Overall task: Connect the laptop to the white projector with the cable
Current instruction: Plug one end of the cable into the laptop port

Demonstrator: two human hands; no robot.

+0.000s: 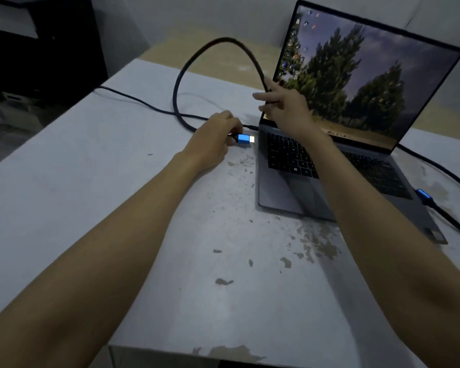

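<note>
We work at a white, scuffed counter (96,166) that fills most of the frame. The open laptop (337,144) sits on it at centre right, screen lit, its left edge facing the middle of the picture. A black cable (197,57) rises in a tall loop above centre, and its other run trails off toward the upper left.

Our right hand (284,107) is up by the screen's lower left corner, fingers loosely curled around the loop's right leg, lifting the slack. Our left hand (218,134) rests low on the counter, closed on the cable just behind the blue plug (245,138). The plug lies level, its long axis running left to right, metal tip pointing at the laptop's left edge and just short of it. The left hand is the nearer one, and we judge the coming move a short straight push rightward.

The port itself we cannot make out; the laptop's side is dark and seen edge-on. A thin lead already seems to enter that edge just behind the plug. A second blue connector (424,194) lies at right beside the laptop. The white projector is not clearly visible; dark shapes at upper left are too dim to name.
</note>
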